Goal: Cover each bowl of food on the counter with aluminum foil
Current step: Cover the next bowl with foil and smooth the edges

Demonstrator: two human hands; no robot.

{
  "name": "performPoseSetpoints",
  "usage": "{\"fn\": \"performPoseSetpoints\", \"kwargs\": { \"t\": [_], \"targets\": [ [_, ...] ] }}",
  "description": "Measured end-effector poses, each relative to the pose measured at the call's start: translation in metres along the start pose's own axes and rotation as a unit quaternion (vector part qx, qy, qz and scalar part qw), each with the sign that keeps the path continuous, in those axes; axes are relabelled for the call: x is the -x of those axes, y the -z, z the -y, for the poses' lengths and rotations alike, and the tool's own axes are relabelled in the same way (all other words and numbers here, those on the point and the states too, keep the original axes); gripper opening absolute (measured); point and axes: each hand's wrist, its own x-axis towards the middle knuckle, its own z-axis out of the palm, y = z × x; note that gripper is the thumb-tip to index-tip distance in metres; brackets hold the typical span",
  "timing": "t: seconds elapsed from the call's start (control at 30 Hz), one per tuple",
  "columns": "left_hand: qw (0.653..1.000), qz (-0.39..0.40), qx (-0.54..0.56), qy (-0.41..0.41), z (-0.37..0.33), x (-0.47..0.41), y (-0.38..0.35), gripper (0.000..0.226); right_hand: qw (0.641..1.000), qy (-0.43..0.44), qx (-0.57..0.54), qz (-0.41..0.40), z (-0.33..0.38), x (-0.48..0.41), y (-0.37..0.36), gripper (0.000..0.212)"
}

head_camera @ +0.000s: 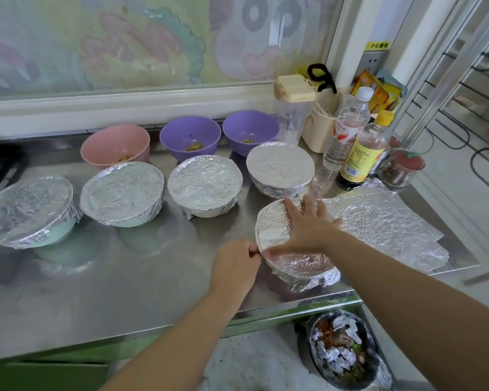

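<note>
Foil-draped round bowl (298, 265) is sitting on the steel bench (119, 292), just in front of the yellow-capped sauce bottle (363, 153). Right hand (308, 225) is pressing flat, fingers spread, on top; left hand (235, 265) is pinching the foil edge (262, 251). Best crimped round the rim, sheet kept taut.

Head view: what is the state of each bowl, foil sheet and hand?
pink bowl: uncovered.
left purple bowl: uncovered.
right purple bowl: uncovered.
far-left bowl: foil-covered.
second bowl: foil-covered.
third bowl: foil-covered.
fourth bowl: foil-covered.
front bowl: under foil cover.
spare foil: loose, flat.
left hand: pinches foil cover's edge.
right hand: flat on foil cover.
</note>
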Motion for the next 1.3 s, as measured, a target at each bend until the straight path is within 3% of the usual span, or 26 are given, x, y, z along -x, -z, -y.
{"fn": "performPoseSetpoints", "kwargs": {
  "t": [0.13,0.23,0.33,0.4,0.53,0.7,0.77,0.83,0.97,1.3],
  "targets": [
    [1.0,0.005,0.004,0.015,-0.007,0.002,0.002,0.014,1.0,0.001,0.001,-0.002,0.001,0.0,0.0,0.151],
    [0.99,0.048,0.111,0.072,-0.006,0.005,0.001,0.019,1.0,0.0,0.002,-0.001,0.001,0.0,0.001,0.15],
    [0.914,0.102,0.343,0.19,-0.014,0.009,0.006,0.03,1.0,-0.004,0.003,-0.001,0.002,0.0,0.0,0.15],
    [0.861,0.134,0.427,0.241,-0.02,0.01,0.011,0.032,1.0,-0.013,-0.004,-0.006,0.003,0.0,0.0,0.15],
    [0.829,0.162,0.48,0.234,-0.024,0.007,0.015,0.024,0.999,-0.04,-0.029,-0.023,0.004,0.001,-0.004,0.152],
    [0.79,0.131,0.559,0.216,-0.019,0.001,0.015,0.041,0.991,-0.083,-0.107,-0.007,-0.005,-0.001,-0.003,0.163],
    [0.811,0.119,0.547,0.171,-0.014,0.004,0.007,0.047,0.992,-0.076,-0.102,-0.014,-0.011,-0.002,0.002,0.165],
    [0.864,0.098,0.476,0.13,-0.009,0.005,-0.006,0.054,0.997,-0.038,-0.066,-0.029,-0.013,-0.002,0.005,0.161],
    [0.933,0.051,0.346,0.084,-0.008,0.008,-0.016,0.038,0.999,0.027,-0.015,-0.012,-0.009,0.0,0.002,0.155],
    [0.984,-0.044,0.168,0.042,0.003,0.002,-0.028,0.014,1.0,0.016,0.004,0.009,-0.004,0.001,0.003,0.152]
  ]
}}
